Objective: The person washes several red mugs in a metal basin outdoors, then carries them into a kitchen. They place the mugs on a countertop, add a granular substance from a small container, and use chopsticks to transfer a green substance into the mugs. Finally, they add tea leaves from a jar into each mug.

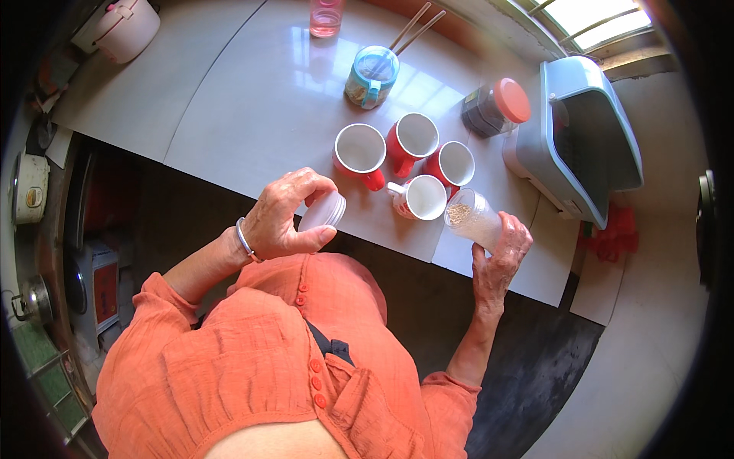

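Observation:
Between the thumb and fingers of my left hand is a white screw lid, held over the counter's front edge. My right hand grips a clear plastic jar that is tilted toward the mugs. Its mouth is uncovered, and pale grains lie inside near the opening. Closest to the jar stands a white mug with red marks. Three red mugs with white insides, a left one, a back one and a right one, are grouped behind it. The insides I can see look white and bare.
Behind the mugs stands a blue-lidded jar, with two thin sticks beyond it. A red-lidded jar is near a light-blue bin with a raised cover. A pink bottle and a pink-white cooker are farther back.

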Available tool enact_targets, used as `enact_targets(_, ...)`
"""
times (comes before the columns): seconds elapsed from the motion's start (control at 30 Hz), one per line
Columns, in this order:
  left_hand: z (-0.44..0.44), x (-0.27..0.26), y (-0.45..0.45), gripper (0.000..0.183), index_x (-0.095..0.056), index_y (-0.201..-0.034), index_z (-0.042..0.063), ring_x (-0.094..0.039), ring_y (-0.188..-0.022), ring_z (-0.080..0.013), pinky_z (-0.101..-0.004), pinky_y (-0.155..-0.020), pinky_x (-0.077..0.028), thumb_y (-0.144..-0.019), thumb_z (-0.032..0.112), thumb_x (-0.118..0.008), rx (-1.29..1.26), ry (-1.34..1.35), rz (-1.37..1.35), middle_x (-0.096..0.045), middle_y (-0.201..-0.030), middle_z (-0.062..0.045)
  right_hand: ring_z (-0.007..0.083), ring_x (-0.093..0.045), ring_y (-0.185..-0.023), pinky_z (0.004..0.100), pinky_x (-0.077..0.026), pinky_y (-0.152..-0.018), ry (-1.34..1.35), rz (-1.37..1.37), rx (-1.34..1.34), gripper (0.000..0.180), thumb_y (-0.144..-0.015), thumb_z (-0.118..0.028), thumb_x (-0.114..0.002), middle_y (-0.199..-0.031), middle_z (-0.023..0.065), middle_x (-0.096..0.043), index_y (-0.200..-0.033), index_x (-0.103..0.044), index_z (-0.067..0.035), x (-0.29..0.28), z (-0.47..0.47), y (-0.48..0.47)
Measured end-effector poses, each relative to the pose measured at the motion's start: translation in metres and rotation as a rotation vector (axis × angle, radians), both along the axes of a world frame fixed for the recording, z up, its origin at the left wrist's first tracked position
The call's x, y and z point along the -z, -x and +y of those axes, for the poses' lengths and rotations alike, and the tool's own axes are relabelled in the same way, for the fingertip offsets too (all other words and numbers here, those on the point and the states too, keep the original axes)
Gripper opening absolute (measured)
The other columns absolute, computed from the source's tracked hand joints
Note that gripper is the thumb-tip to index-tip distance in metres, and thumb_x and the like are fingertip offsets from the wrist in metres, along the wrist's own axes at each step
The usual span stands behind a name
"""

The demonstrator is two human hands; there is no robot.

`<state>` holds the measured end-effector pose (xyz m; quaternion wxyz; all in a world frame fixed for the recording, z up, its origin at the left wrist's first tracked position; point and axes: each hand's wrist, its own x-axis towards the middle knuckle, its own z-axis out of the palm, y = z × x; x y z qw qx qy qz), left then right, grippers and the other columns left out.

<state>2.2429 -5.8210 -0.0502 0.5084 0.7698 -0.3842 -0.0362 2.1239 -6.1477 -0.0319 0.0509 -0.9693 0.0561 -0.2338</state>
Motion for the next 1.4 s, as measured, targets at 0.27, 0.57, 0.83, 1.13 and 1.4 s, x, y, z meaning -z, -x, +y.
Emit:
enact_targets(0.27, -0.001, -0.001, 0.005, 0.052, -0.055, -0.100, 0.001, -0.054, -0.072, -0.0205, -0.0308, -0.066, -0.046, -0.076, 0.046, -0.064, -0.019, -0.017, 0.007, -0.057, -0.084, -0.011, 0.0328, -0.046, -0.107, 0.0427, -0.041, -0.093, 0.011, -0.014, -0.001, 0.064, -0.056, 0.010, -0.070, -0.112, 0.0119, -0.052, -0.116, -0.051, -0.005, 0.002, -0.002, -0.008)
enact_targets(0.57, -0.003, 0.002, 0.010, 0.053, -0.056, -0.100, 0.001, -0.055, -0.072, -0.0208, -0.0309, -0.067, -0.047, -0.076, 0.048, -0.064, -0.034, -0.022, 0.033, -0.057, -0.085, -0.011, 0.0321, -0.046, -0.106, 0.0418, -0.042, -0.092, -0.002, -0.005, -0.028, 0.064, -0.057, 0.009, -0.071, -0.112, 0.0108, -0.052, -0.115, -0.051, -0.006, 0.008, -0.005, -0.014)
enact_targets(0.83, -0.005, 0.002, 0.010, 0.052, -0.056, -0.100, 0.001, -0.056, -0.073, -0.0207, -0.0306, -0.068, -0.047, -0.076, 0.046, -0.063, -0.052, -0.050, 0.044, -0.057, -0.085, -0.011, 0.0322, -0.045, -0.108, 0.0422, -0.040, -0.094, -0.057, 0.001, -0.014, 0.063, -0.057, 0.008, -0.070, -0.112, 0.0112, -0.053, -0.116, -0.051, -0.006, 0.013, -0.010, -0.015)
enact_targets(1.13, -0.013, 0.003, 0.006, 0.054, -0.056, -0.101, 0.001, -0.055, -0.072, -0.0202, -0.0305, -0.068, -0.047, -0.075, 0.047, -0.063, -0.042, -0.062, 0.036, -0.057, -0.085, -0.011, 0.0329, -0.045, -0.108, 0.0430, -0.039, -0.095, -0.107, 0.015, -0.013, 0.062, -0.058, 0.008, -0.068, -0.113, 0.0118, -0.053, -0.116, -0.051, -0.005, 0.021, -0.017, -0.014)
enact_targets(1.4, -0.021, 0.002, 0.002, 0.054, -0.056, -0.101, 0.000, -0.055, -0.071, -0.0198, -0.0303, -0.067, -0.046, -0.076, 0.049, -0.062, -0.039, -0.062, 0.045, -0.057, -0.085, -0.011, 0.0326, -0.045, -0.108, 0.0432, -0.038, -0.095, -0.206, 0.005, -0.021, 0.061, -0.058, 0.007, -0.068, -0.113, 0.0118, -0.053, -0.116, -0.051, -0.005, 0.024, -0.020, -0.017)
